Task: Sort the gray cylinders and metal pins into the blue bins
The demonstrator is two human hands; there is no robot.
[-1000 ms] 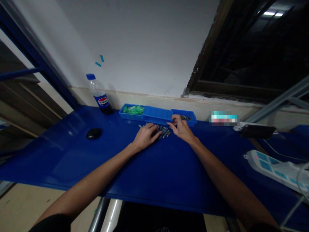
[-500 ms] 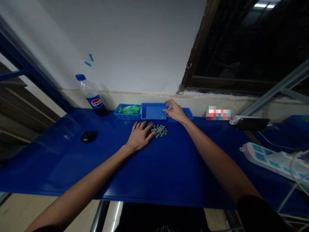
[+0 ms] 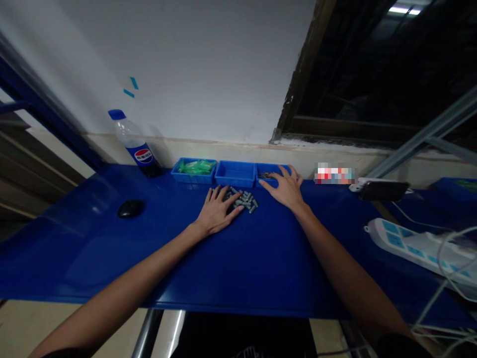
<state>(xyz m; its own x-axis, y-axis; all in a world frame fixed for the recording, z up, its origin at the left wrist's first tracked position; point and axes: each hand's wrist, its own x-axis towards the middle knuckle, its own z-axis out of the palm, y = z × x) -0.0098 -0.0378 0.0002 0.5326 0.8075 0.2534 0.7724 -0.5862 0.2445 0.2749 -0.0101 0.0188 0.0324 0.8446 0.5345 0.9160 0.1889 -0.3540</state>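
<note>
My left hand (image 3: 217, 211) lies with spread fingers over the left side of a pile of small grey metal cylinders (image 3: 246, 198), partly covering it. Fingers apart, my right hand (image 3: 286, 187) is at the front of the right blue bin (image 3: 262, 183), which holds small thin metal pieces (image 3: 267, 175). Nothing shows in its grasp. Beside that bin stands the middle blue bin (image 3: 235, 179), its bare floor visible. Green plastic packets (image 3: 197, 167) fill the left blue bin (image 3: 179, 177).
A cola bottle (image 3: 137, 149) stands by the wall at left, with a black mouse (image 3: 129, 209) in front of it. On the right are a phone (image 3: 384, 191), a pixelated box (image 3: 335, 174) and a white power strip (image 3: 402, 243) with cables.
My right hand has let go of the middle bin's edge and moved right to the right bin. The middle bin, tilted before, now sits flat. My left hand remains at the pile.
</note>
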